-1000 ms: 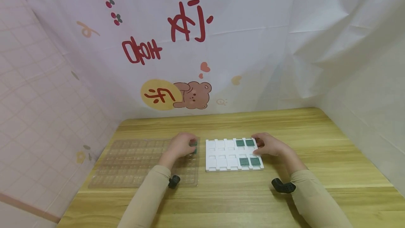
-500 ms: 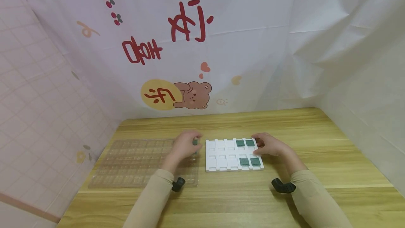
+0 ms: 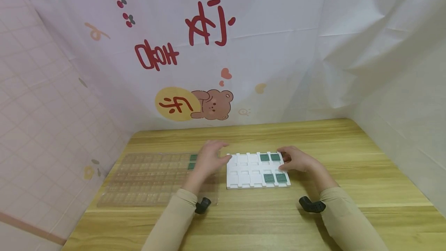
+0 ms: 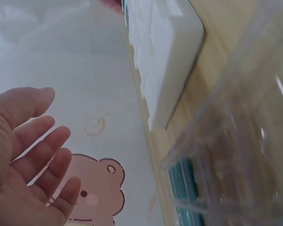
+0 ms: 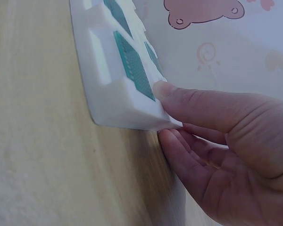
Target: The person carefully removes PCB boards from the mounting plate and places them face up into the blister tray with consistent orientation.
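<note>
My left hand [image 3: 210,160] hovers between the clear plastic tray [image 3: 146,183] and the white slotted tray [image 3: 239,170]. Its fingers are spread and hold nothing, as the left wrist view of the hand [image 4: 30,162] confirms. Two small green circuit boards [image 3: 192,165] show in the clear tray beside that hand; the hand hides the tray's far right corner. In the left wrist view, green boards [image 4: 181,183] lie near the tray's end. My right hand [image 5: 236,136] pinches the white tray's right end, thumb on top. Several green boards [image 3: 269,178] sit in its right-hand slots.
The wooden table [image 3: 258,220] carries both trays side by side, a narrow strip of wood between them. Behind it hangs a white printed cloth [image 3: 278,61] with a bear drawing. Each wrist wears a black device [image 3: 311,205].
My left hand has moved right and slightly up, from the clear tray's right end toward the white tray, and its fingers have spread. My right hand and the white tray have stayed put.
</note>
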The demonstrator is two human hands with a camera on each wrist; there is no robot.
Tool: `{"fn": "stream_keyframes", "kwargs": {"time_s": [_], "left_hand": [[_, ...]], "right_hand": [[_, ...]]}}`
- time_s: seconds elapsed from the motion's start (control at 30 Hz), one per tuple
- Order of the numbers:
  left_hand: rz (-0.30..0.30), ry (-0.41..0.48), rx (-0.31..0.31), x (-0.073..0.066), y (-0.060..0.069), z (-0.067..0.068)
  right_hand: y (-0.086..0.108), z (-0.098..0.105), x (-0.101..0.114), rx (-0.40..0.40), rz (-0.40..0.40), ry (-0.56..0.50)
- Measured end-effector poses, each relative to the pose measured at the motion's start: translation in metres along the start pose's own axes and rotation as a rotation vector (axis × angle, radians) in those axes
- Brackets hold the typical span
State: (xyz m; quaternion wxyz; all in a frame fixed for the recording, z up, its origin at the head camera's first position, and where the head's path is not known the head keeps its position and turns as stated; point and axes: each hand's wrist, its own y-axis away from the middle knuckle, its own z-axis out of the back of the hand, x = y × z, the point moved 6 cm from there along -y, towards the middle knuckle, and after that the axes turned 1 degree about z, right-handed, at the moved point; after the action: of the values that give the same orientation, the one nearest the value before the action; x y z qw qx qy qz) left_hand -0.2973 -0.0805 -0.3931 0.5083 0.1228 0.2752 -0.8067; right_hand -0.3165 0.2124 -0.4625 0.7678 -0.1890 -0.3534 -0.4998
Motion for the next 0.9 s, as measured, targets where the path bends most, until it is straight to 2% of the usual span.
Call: {"fn": "stream_keyframes", "kwargs": {"time_s": [0.1,0.23,0.33,0.67,0.9], "left_hand": [[-0.028,-0.034,-0.007,-0.005,-0.001,-0.004],[-0.102,-0.099,-0.041,-0.014,-0.002,-0.010],[-0.142,-0.108,-0.056,-0.022,-0.003,-0.014],[-0.190,-0.126,-0.034,-0.049,-0.010,-0.033],[-0.200,-0.146,-0.013,-0.064,-0.018,-0.046]], "right_hand": [[0.000,0.000,0.000,-0.001,0.004,0.009],[0.000,0.001,0.000,-0.001,0.004,0.009],[0.000,0.001,0.000,-0.002,0.000,0.004],[0.000,0.001,-0.002,-0.002,0.009,0.017],[-0.003,0.001,-0.005,-0.002,-0.004,0.008]]}}
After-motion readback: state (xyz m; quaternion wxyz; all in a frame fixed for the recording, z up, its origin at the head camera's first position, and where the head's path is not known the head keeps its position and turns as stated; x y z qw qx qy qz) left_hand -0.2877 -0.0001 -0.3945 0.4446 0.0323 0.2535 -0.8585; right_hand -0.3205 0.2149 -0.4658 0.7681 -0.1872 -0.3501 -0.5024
